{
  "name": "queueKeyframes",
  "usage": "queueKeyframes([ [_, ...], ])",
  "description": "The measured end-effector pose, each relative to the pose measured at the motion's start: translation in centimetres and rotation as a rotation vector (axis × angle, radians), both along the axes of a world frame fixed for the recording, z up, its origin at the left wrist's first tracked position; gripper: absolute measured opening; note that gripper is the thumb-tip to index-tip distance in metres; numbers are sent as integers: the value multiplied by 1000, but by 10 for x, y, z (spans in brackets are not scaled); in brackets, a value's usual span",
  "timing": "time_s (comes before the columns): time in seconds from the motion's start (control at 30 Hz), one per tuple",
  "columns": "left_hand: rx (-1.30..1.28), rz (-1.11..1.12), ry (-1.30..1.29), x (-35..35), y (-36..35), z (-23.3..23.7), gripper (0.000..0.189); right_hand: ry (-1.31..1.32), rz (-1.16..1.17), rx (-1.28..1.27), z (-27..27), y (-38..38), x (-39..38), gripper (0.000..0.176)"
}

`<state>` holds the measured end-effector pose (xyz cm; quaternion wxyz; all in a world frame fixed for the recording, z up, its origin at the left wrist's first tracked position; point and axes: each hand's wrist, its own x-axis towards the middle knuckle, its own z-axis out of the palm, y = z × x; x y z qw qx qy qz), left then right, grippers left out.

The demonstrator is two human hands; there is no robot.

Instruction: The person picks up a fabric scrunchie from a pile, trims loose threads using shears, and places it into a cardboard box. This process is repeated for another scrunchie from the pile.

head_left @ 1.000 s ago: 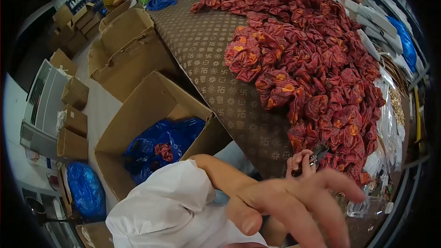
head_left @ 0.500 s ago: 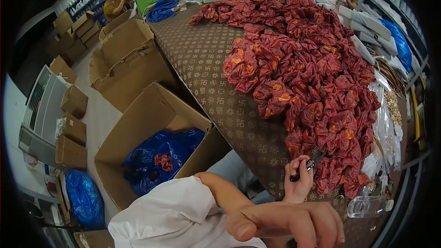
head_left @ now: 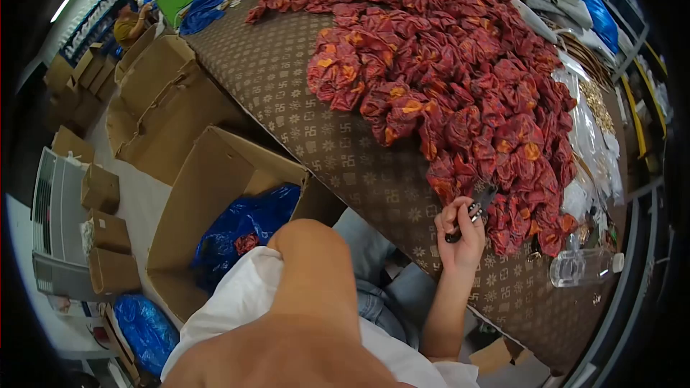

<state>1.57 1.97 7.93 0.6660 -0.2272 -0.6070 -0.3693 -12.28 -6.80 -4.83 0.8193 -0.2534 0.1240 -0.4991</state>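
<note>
My right hand (head_left: 463, 233) is closed around black-handled scissors (head_left: 474, 211). Their dark tip points at the near edge of a large heap of crumpled red and orange patterned fabric pieces (head_left: 460, 79). The heap covers much of a brown patterned table (head_left: 345, 165). My left arm is raised and bent, its elbow towards the box side; the left wrist or back of the hand (head_left: 287, 356) fills the bottom close to the camera. The left fingers are out of sight.
A cardboard box (head_left: 215, 165) lined with blue plastic (head_left: 244, 215) stands left of the table, with a small red fabric piece (head_left: 246, 243) inside. A clear plastic bottle (head_left: 582, 268) lies at the table's right edge. A person (head_left: 129, 27) is at the far left.
My left hand has risen from in front of me towards the camera, and its fingers have left view. The view has shifted; the right hand still grips the scissors near the heap.
</note>
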Motion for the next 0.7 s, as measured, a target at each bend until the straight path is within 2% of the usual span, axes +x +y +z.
queueKeyframes([
  [0.3, -21, -260, 50, -9, 3, -12, 36, -25, 11, 5, -1, 0, -3, 14],
  [0.53, -34, -402, -68, -8, -12, -7, 35, 42, -48, 28, 0, 1, 0, 14],
  [0.6, -34, -425, -80, -5, -25, -4, 34, 62, -59, 47, 1, 2, 0, 13],
  [0.67, -43, -437, -95, 4, 3, -8, 34, 23, -69, 64, 1, 1, -3, 13],
  [0.7, 133, -299, -154, 5, -5, -27, 25, -15, -72, 78, 1, 1, -3, 13],
])
